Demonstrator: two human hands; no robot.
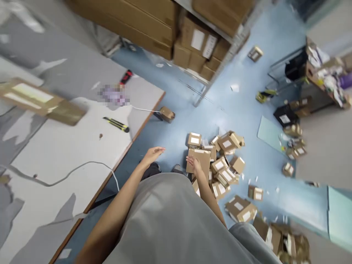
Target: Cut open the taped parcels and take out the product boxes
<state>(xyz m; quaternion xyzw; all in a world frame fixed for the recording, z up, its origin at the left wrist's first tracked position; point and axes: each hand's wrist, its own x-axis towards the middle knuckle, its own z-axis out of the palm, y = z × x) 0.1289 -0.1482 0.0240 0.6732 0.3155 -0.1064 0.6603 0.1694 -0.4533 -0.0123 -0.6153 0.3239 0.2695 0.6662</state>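
Note:
My left hand (154,154) hangs in front of my body, its fingers stretched out and holding nothing. My right hand (194,164) is also open, with fingers apart, above a large cardboard box (202,157) in the floor pile; from this view I cannot tell whether it touches that box. A smaller labelled box (194,139) lies just beyond. On the table (90,146) to my left rest a yellow-and-black utility knife (116,124) and a red-and-black tool (126,77). A taped long cardboard box (41,99), blurred, is at the table's far left.
Several cardboard boxes (225,176) lie piled on the blue floor at my right. Ahead stands a metal shelf rack (211,86) with large cartons. A grey cable (90,163) crosses the table and drops over its edge. A cluttered desk (321,77) stands far right.

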